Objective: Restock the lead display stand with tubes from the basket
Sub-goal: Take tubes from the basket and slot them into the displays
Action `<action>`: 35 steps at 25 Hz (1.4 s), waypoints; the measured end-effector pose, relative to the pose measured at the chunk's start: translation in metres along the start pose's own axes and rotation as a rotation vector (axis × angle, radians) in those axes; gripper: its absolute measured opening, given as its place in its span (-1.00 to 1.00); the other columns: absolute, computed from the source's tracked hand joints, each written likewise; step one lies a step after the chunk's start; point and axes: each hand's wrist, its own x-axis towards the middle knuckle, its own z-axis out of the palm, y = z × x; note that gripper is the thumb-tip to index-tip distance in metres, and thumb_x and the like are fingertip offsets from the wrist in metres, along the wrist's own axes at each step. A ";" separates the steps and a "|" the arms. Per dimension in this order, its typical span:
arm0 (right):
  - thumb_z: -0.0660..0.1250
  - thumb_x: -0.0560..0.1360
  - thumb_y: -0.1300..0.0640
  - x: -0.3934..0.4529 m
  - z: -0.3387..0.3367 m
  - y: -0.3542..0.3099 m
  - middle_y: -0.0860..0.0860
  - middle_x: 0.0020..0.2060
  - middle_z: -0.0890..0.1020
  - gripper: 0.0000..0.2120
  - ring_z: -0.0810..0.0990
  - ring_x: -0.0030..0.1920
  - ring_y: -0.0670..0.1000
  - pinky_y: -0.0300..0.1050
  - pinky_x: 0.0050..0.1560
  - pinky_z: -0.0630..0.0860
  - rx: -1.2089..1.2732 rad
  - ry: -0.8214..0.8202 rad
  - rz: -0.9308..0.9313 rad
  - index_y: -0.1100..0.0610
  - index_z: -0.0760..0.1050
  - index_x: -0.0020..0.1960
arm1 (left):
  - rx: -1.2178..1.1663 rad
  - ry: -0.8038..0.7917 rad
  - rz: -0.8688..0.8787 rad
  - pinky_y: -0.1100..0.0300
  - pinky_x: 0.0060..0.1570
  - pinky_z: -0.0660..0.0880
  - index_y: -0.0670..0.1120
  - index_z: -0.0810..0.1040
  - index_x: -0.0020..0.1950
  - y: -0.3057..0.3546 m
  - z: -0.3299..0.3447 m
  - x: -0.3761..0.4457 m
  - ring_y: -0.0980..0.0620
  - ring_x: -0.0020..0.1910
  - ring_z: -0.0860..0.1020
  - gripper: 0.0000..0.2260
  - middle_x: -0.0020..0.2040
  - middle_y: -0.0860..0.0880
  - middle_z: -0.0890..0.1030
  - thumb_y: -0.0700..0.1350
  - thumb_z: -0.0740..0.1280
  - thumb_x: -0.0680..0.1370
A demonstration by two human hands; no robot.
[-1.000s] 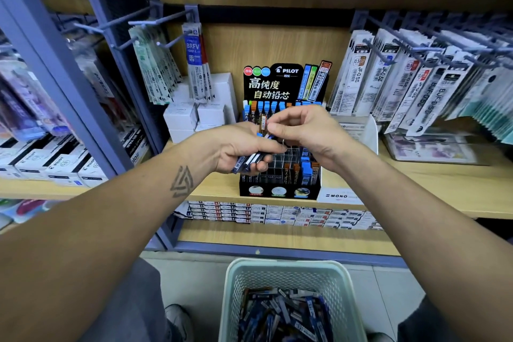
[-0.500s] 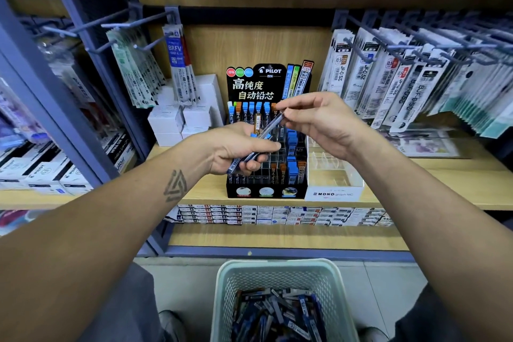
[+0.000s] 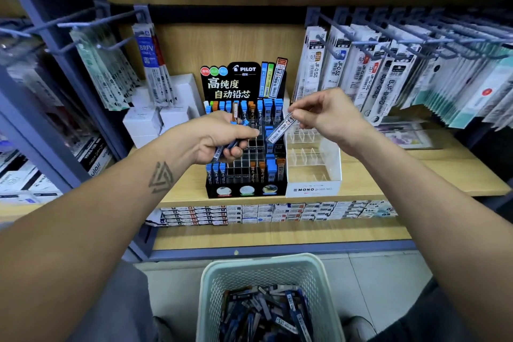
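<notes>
The right hand (image 3: 324, 114) is pinching one tube (image 3: 281, 128) by its upper end between thumb and fingertips. The tube's long axis is running diagonally: the upper end is pointing up and right into the hand, the lower end is pointing down and left toward the middle rows of the stand (image 3: 245, 147). The tube is hanging just above the stand's right-hand columns, not yet seated in a slot.

The left hand (image 3: 219, 139) is curling round a bundle of tubes (image 3: 226, 147), gripping them in front of the stand's left half. The bundle is lying on a similar diagonal, blue caps up and right, lower ends sticking out below the palm.

The stand is sitting on the shelf (image 3: 388, 175) at its front edge, with blue- and orange-capped tubes standing upright in the back and front rows and many middle slots open. The left hand and its bundle are covering part of those middle rows.

A clear tray (image 3: 313, 172) is standing just beside the stand on its right. White boxes (image 3: 155, 119) are stacked near its left. The basket (image 3: 213, 300) is sitting on the floor below the shelf, holding loose tubes lying at mixed angles.
</notes>
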 end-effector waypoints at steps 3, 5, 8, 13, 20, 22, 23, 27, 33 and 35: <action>0.48 0.49 0.25 -0.003 -0.011 0.001 0.06 -0.25 0.69 -0.92 0.62 -0.29 -0.04 -0.24 -0.20 0.61 -0.177 -0.024 -0.032 0.19 0.67 -0.02 | -0.013 -0.008 0.015 0.35 -0.64 0.23 -0.16 0.37 -0.04 0.005 0.004 0.003 0.09 -0.58 0.36 -0.78 -0.43 -0.05 0.46 -0.17 0.42 0.57; 0.52 0.46 0.21 -0.006 -0.008 0.004 -0.05 -0.27 0.68 -0.93 0.64 -0.28 -0.10 -0.27 -0.18 0.57 -0.270 -0.043 -0.056 0.10 0.68 -0.07 | -0.016 -0.003 0.021 0.32 -0.64 0.24 -0.19 0.40 0.20 0.005 0.007 0.006 0.08 -0.57 0.38 -0.70 -0.42 -0.06 0.48 -0.17 0.43 0.57; 0.52 0.46 0.18 -0.006 0.003 0.009 -0.07 -0.22 0.69 -0.93 0.66 -0.17 -0.09 -0.22 -0.06 0.59 -0.365 -0.048 -0.086 0.07 0.70 -0.06 | -0.021 -0.006 0.025 0.30 -0.62 0.25 -0.20 0.29 0.43 0.001 0.009 0.012 0.07 -0.55 0.39 -0.48 -0.40 -0.07 0.50 -0.17 0.45 0.56; 0.52 0.47 0.19 -0.006 0.015 0.011 -0.15 -0.32 0.60 -0.93 0.60 -0.25 -0.14 -0.27 -0.16 0.51 -0.459 -0.123 -0.069 0.10 0.70 -0.05 | -0.003 -0.017 0.029 0.31 -0.63 0.26 -0.31 0.10 0.55 -0.002 0.012 0.012 0.08 -0.56 0.39 -0.28 -0.41 -0.07 0.50 -0.19 0.45 0.55; 0.52 0.47 0.16 -0.013 0.033 0.017 -0.22 -0.35 0.54 -0.91 0.54 -0.25 -0.15 -0.23 -0.11 0.44 -0.535 -0.154 -0.114 0.06 0.70 -0.03 | 0.021 -0.047 0.012 0.33 -0.64 0.26 -0.20 0.37 0.32 -0.003 0.015 0.010 0.08 -0.57 0.38 -0.61 -0.41 -0.08 0.48 -0.19 0.43 0.57; 0.51 0.47 0.16 -0.013 0.033 0.017 -0.21 -0.35 0.55 -0.91 0.56 -0.24 -0.11 -0.23 -0.12 0.44 -0.545 -0.155 -0.120 0.06 0.70 -0.03 | 0.030 -0.049 0.004 0.33 -0.64 0.25 -0.17 0.36 0.14 -0.004 0.016 0.008 0.08 -0.57 0.37 -0.72 -0.41 -0.08 0.48 -0.20 0.43 0.57; 0.51 0.47 0.16 -0.012 0.033 0.017 -0.19 -0.35 0.56 -0.92 0.56 -0.24 -0.10 -0.24 -0.13 0.43 -0.552 -0.158 -0.116 0.06 0.70 -0.03 | 0.032 -0.048 0.004 0.33 -0.64 0.25 -0.17 0.36 0.09 -0.004 0.016 0.008 0.08 -0.57 0.37 -0.74 -0.40 -0.08 0.48 -0.20 0.43 0.57; 0.51 0.47 0.17 -0.009 0.029 0.021 -0.15 -0.34 0.58 -0.93 0.61 -0.21 -0.03 -0.22 -0.14 0.46 -0.574 -0.170 -0.078 0.06 0.69 -0.05 | 0.046 -0.055 -0.002 0.33 -0.63 0.24 -0.16 0.41 0.02 -0.005 0.016 0.008 0.08 -0.55 0.36 -0.81 -0.40 -0.07 0.47 -0.19 0.42 0.58; 0.51 0.48 0.08 -0.011 0.037 0.025 -0.05 -0.16 0.67 -0.80 0.63 -0.07 0.01 -0.14 0.02 0.55 -0.661 -0.215 -0.099 0.07 0.69 0.09 | 0.051 -0.054 -0.006 0.33 -0.64 0.24 -0.16 0.39 0.10 -0.005 0.018 0.008 0.08 -0.56 0.36 -0.77 -0.39 -0.09 0.47 -0.19 0.42 0.58; 0.49 0.49 0.07 -0.009 0.032 0.019 -0.02 -0.07 0.68 -0.80 0.60 -0.06 -0.01 -0.16 0.02 0.51 -0.670 -0.176 -0.112 0.07 0.69 0.10 | 0.062 -0.069 -0.011 0.33 -0.63 0.25 -0.16 0.40 0.09 -0.005 0.019 0.008 0.07 -0.55 0.36 -0.79 -0.38 -0.09 0.47 -0.19 0.42 0.57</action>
